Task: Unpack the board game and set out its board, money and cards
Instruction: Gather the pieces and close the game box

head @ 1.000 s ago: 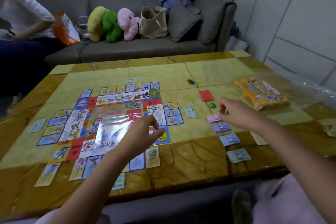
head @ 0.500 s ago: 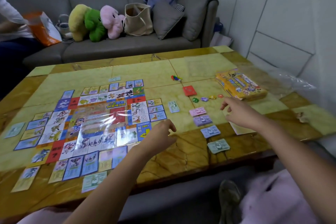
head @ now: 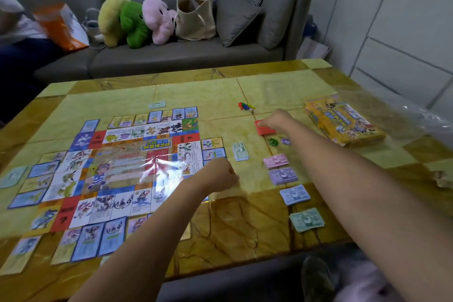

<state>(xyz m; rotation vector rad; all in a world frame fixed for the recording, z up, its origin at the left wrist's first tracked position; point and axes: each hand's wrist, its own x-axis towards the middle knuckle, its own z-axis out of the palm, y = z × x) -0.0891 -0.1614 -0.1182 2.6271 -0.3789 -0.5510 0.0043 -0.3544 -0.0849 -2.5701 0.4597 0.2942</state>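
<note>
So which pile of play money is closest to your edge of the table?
The green pile, at the near end of the row. The blue pile, purple pile and pink pile lie farther up the table.

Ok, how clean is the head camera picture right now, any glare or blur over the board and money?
Head view: a white glare patch washes out part of the middle of the board; the right hand at the red cards is motion-smeared; the money piles show colour but no legible print; the bottom right corner is soft.
</note>
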